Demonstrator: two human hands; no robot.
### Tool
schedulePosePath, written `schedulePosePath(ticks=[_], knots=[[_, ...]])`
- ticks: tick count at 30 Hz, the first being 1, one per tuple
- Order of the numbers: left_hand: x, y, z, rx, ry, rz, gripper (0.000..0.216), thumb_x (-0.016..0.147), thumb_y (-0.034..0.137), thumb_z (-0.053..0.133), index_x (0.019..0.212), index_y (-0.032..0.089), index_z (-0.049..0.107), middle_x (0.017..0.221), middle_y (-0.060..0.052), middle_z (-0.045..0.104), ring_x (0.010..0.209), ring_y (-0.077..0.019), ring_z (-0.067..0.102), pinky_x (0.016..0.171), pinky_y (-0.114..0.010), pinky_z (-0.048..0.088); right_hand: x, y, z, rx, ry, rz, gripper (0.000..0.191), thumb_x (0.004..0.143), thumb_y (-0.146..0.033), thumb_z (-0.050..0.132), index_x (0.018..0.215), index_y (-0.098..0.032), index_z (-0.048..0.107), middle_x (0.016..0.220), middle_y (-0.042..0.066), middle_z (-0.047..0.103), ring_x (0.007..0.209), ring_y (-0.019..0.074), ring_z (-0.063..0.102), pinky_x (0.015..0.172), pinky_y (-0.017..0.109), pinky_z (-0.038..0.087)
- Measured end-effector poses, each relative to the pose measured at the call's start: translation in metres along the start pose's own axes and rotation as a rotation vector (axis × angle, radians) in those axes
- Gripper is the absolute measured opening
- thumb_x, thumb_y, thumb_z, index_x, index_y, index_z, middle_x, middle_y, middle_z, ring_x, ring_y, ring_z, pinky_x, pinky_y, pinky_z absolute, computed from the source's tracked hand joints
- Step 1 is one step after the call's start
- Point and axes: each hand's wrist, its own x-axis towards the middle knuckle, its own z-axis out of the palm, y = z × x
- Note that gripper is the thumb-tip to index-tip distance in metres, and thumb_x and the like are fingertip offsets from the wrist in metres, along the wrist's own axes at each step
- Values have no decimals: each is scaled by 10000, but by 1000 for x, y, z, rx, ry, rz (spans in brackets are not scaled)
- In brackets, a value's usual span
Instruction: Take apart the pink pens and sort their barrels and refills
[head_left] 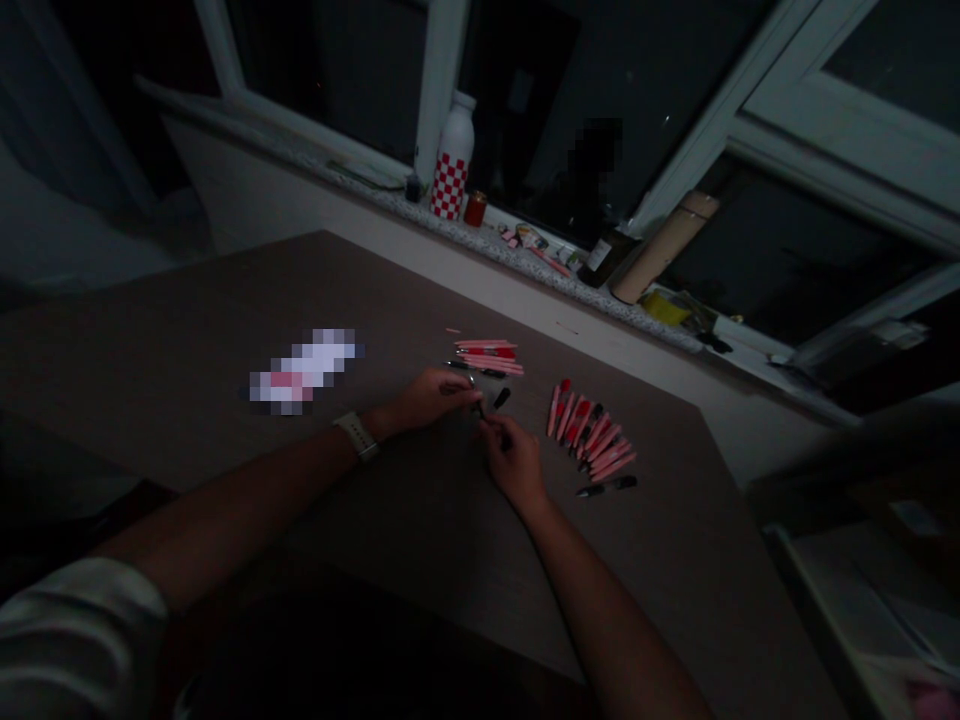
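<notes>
Windows, dark glass in pale frames, run across the back; below them a speckled sill. Brown tbl fills most of the lower view, v. dim light.

On the sill: tan tube leaning, R of ctr, dark bottle just beside it; white bottle w/ red checks upright nr ctr, sm. reddish jar next to it. Yellow item by the tube's foot, too dim to ID.

Pixelated pale item w/ pink patch lies on tbl, left side.

Fan of pens, pink/red/black, spread on tbl to the right of R hand; smaller bunch of pens, mostly pink, lies beyond L hand, approx. parallel.

Both hands meet nr tbl ctr, fingertips close tog. L hand pinches a sm. dark pen piece; R hand pinches it too, from the near side. Exact grip blurry. Pale-strap watch on L wrist.

Single dark pen sits at the fan's near end, apart from hands. Short black piece, cap-like, lies b/w bunch & R hand.
</notes>
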Motion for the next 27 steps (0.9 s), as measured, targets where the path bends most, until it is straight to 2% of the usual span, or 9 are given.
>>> schedulePosePath(ticks=[4, 9, 12, 16, 21, 27], knots=[[3, -7, -1, -41, 49, -25, 340, 844, 461, 630, 857, 136, 724, 709, -20, 669, 639, -132, 570, 568, -225, 399, 0, 1, 0, 8, 7, -3, 283, 934, -399, 533, 1001, -174, 691, 753, 27, 722, 571, 141, 576, 570, 240, 427], [3, -4, -8, -40, 237, -28, 347, 848, 466, 616, 850, 130, 702, 747, -38, 686, 666, -140, 594, 590, -224, 431, 1, 1, 1, 11, 38, 11, 290, 934, -409, 535, 992, -172, 691, 772, 30, 726, 575, 136, 583, 572, 234, 432], [3, -1, -10, 6, 276, 5, 324, 829, 450, 639, 836, 132, 704, 767, -38, 693, 709, -152, 605, 622, -227, 444, 2, 2, 1, 5, 23, 18, 289, 929, -411, 543, 1004, -173, 689, 786, 30, 730, 588, 137, 597, 578, 233, 439], [1, 0, -6, 62, 212, 30, 283, 845, 411, 626, 805, 143, 709, 773, -31, 701, 722, -149, 607, 649, -227, 445, 2, 3, 2, -25, 1, 24, 291, 924, -420, 557, 1025, -181, 687, 746, 15, 716, 584, 137, 607, 566, 230, 433], [-1, 3, 3, 44, 120, 47, 265, 848, 400, 628, 806, 153, 717, 795, -24, 714, 735, -148, 616, 672, -232, 446, 1, 4, 2, -61, -100, 6, 291, 944, -425, 531, 892, -193, 697, 621, -7, 666, 543, 133, 597, 544, 226, 408], [-1, 3, 3, 13, 11, -29, 345, 873, 471, 596, 817, 159, 733, 708, -9, 684, 617, -124, 557, 567, -228, 384, 0, 4, 3, -48, -128, -8, 296, 955, -427, 511, 889, -198, 685, 623, -7, 664, 542, 136, 602, 555, 231, 423]])
